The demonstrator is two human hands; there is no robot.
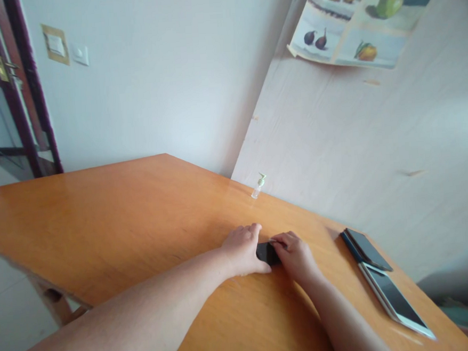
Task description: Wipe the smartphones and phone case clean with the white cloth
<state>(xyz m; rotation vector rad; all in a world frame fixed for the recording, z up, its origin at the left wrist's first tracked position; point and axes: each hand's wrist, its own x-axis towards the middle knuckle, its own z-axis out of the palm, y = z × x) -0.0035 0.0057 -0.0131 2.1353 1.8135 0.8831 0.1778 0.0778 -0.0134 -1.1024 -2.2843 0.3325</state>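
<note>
Dark object (266, 253): held between both hands, over the table (120, 215).
Left hand (242, 251): thumb and fingers are spread at its left end; firm grip cannot be confirmed.
Right hand (298, 254): its right end appears pinched by curled fingers.
Handling: judged under way; release is not yet made.

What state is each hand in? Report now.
Left hand: open, spread at the black object's left end.
Right hand: curled at its right end; grip unclear.
</note>
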